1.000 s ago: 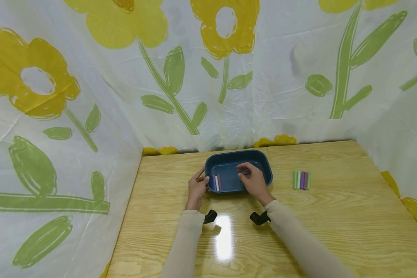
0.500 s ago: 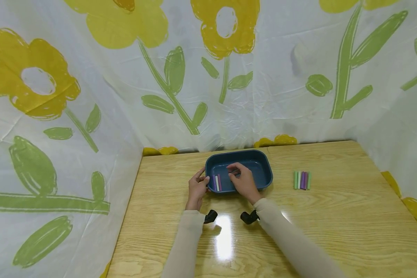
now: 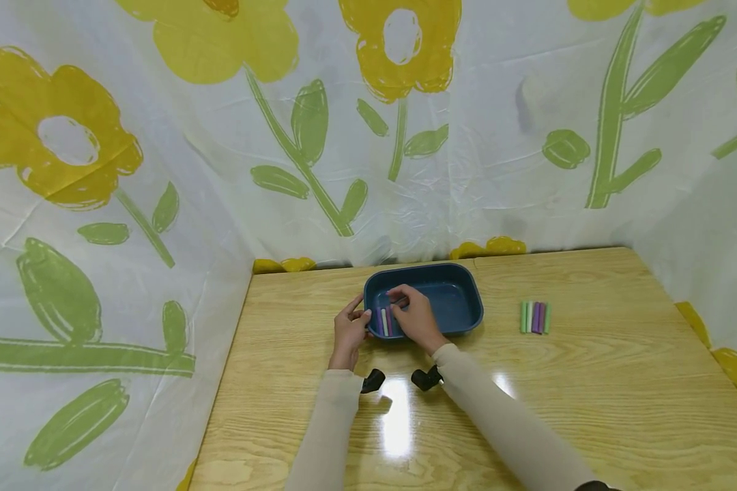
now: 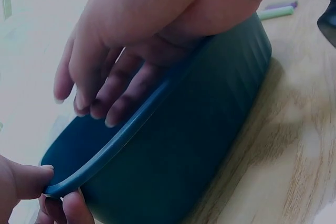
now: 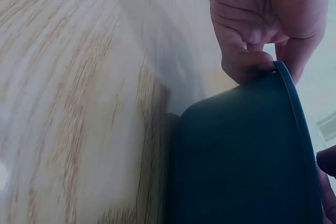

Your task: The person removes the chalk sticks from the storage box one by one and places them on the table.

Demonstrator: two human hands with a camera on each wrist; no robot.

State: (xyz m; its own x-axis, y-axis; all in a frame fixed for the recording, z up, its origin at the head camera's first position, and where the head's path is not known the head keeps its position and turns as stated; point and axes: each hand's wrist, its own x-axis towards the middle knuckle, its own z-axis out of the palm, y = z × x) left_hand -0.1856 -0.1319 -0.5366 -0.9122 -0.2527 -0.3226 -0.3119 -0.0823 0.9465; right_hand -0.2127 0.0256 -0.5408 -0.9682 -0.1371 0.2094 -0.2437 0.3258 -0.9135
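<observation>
A dark blue plastic basin (image 3: 448, 267) stands on the table. My left hand (image 3: 348, 334) grips its left end, with the thumb over the rim, as the left wrist view also shows. Inside lie three chalk sticks side by side: a purple chalk (image 3: 379, 320), a white chalk (image 3: 384, 323) and a pinkish-purple chalk (image 3: 389, 321). My right hand (image 3: 416, 317) reaches over the near rim, its loosely bent fingertips just right of these sticks. No chalk shows between its fingers; whether they touch the pinkish-purple one cannot be made out.
To the basin's right, several green, white and purple chalk sticks (image 3: 536, 318) lie in a row on the wooden table (image 3: 596, 382). A white cloth with printed flowers (image 3: 485, 164) hangs behind and at the sides. Behind the basin is the table's back edge.
My right hand has moved left inside the basin, from its middle to beside the chalk sticks. My left hand and the basin have stayed in place.
</observation>
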